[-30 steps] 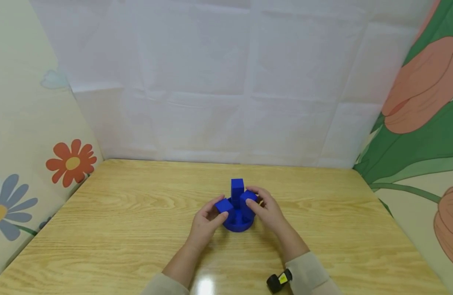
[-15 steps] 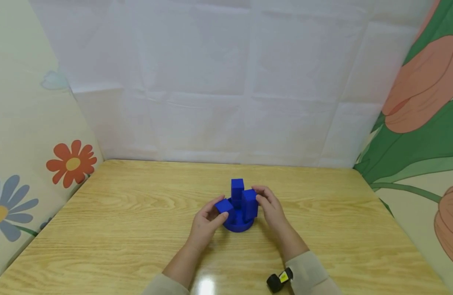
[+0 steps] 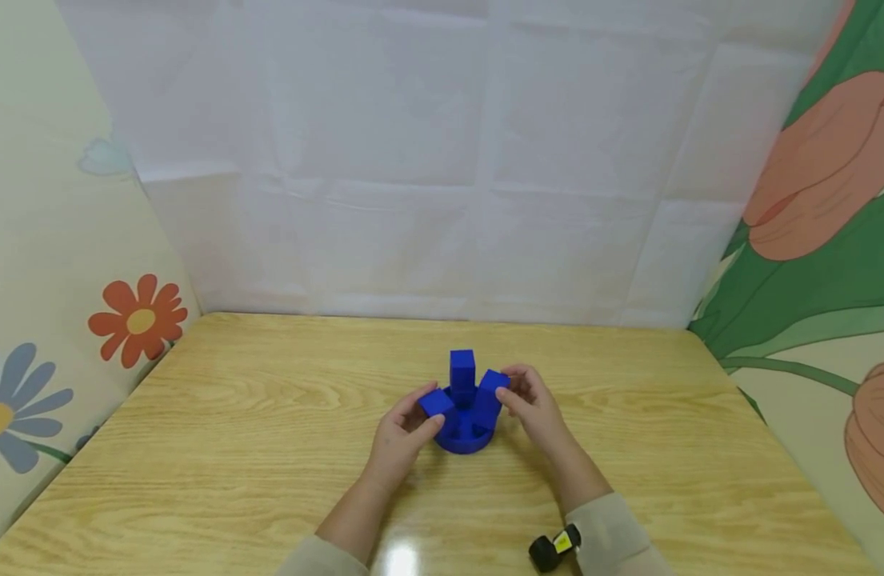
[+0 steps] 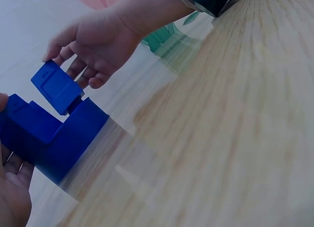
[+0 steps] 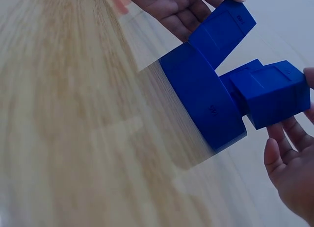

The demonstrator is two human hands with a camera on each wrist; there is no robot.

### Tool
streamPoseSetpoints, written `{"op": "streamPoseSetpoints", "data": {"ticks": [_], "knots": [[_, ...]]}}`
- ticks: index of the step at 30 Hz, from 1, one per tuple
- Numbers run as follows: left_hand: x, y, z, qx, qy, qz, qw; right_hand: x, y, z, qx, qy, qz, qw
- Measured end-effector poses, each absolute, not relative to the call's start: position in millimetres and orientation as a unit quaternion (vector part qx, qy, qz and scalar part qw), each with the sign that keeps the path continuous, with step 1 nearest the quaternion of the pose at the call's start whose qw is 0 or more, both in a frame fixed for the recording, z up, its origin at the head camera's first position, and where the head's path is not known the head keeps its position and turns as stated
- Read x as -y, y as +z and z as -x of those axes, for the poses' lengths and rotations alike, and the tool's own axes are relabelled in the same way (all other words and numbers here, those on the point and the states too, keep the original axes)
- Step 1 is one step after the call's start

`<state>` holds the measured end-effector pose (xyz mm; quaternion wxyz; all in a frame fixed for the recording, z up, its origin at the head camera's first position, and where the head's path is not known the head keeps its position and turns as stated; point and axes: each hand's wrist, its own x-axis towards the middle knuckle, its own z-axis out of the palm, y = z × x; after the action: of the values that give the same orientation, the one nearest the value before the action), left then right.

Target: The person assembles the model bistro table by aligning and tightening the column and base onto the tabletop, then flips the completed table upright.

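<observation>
A round blue base (image 3: 465,445) stands on the table with three blue blocks rising from it. The back block (image 3: 462,368) is upright and untouched. My left hand (image 3: 398,440) grips the left block (image 3: 438,402), which leans outward to the left. Between thumb and fingers, my right hand (image 3: 538,412) pinches the top of the right block (image 3: 490,398), tilted out to the right. In the right wrist view this right block (image 5: 274,92) sits at the rim of the base (image 5: 206,99); its lower joint is partly hidden. Small markings show on the blocks, too small to read.
The wood-grain table (image 3: 269,448) extends around the base on all sides. A white cloth (image 3: 413,160) hangs behind it, with flower-patterned panels (image 3: 830,240) at the sides. A black wrist device (image 3: 554,549) sits by the right sleeve.
The right block has swung from an inward lean through upright to an outward lean, with my right hand moving slightly right. My left hand and its block have stayed put.
</observation>
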<state>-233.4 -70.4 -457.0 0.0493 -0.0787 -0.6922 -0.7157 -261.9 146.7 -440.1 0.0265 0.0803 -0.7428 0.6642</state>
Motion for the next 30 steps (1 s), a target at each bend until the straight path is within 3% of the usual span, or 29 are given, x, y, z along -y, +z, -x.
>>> {"op": "streamPoseSetpoints", "data": {"ticks": [30], "knots": [[70,-459,234,0.687,-0.720,0.080,0.053,-167,-438,254,0.736,0.667,-0.118,-0.017]]}}
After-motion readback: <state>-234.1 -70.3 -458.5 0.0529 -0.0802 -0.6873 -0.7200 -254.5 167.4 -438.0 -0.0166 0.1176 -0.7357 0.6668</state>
